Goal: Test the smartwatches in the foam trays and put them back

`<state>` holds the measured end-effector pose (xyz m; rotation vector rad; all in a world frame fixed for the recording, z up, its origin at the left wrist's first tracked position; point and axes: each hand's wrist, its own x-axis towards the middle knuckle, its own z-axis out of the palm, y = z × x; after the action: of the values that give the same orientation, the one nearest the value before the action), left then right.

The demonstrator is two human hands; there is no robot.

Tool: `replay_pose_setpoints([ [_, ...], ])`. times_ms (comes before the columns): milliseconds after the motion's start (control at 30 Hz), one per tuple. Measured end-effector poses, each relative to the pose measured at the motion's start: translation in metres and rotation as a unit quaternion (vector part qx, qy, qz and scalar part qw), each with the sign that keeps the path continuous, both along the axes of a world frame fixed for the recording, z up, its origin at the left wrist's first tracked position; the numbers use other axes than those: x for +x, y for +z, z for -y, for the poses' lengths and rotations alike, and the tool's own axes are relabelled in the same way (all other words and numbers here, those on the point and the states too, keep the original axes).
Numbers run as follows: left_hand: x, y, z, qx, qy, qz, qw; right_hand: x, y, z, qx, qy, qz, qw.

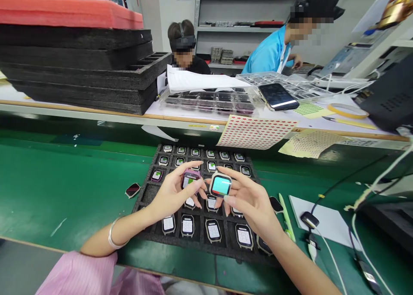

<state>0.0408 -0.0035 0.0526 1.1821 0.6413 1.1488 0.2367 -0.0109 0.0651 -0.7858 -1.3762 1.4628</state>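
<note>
The green desk [48, 192] has a smooth, matte top, and the black foam tray [146, 197] lies flat on it in front of the person. Beyond the tray and to its left, on a raised shelf, is a stack of black foam slabs [80, 71] with a coral-red one on top, all coarse and spongy. The tray itself is a rectangle cut into square pockets. Most pockets hold small rounded-square watch bodies with their screens up, and a few pockets on its left side are bare. A sheet of red dot stickers [254, 131] hangs over the shelf edge just beyond the tray, and a white paper [325, 222] lies to the tray's right.

Both hands are raised above the middle of the tray, close together. The left hand [171, 194] has its grip closed on a pink watch body [190, 178], thumb on the near edge and fingers curled over the far side. Its glossy screen faces up toward the person. Its long axis seems to run away from the person, though fingers hide part of it. The right hand [248, 200] grips a teal-screened watch body [220, 185] by the fingertips. The pale plastic case is almost square with rounded corners, so no long axis stands out. The lit screen is tilted up and toward the left hand, and the two watch bodies are just beside each other.

A pale green pen [286, 217] lies just right of the tray, pointing away from the person. A loose dark watch body [132, 190] rests on the desk just left of the tray.
</note>
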Motion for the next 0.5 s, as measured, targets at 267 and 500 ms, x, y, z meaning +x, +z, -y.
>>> replay_pose_setpoints([
  [267,-0.016,-0.008,0.007,-0.028,-0.026,0.023,0.999,-0.007,-0.012,-0.004,-0.004,0.036,0.058,0.998],
  [500,-0.047,-0.033,0.011,-0.058,0.004,-0.039,0.998,-0.040,-0.050,-0.024,0.051,0.119,0.167,0.977],
])
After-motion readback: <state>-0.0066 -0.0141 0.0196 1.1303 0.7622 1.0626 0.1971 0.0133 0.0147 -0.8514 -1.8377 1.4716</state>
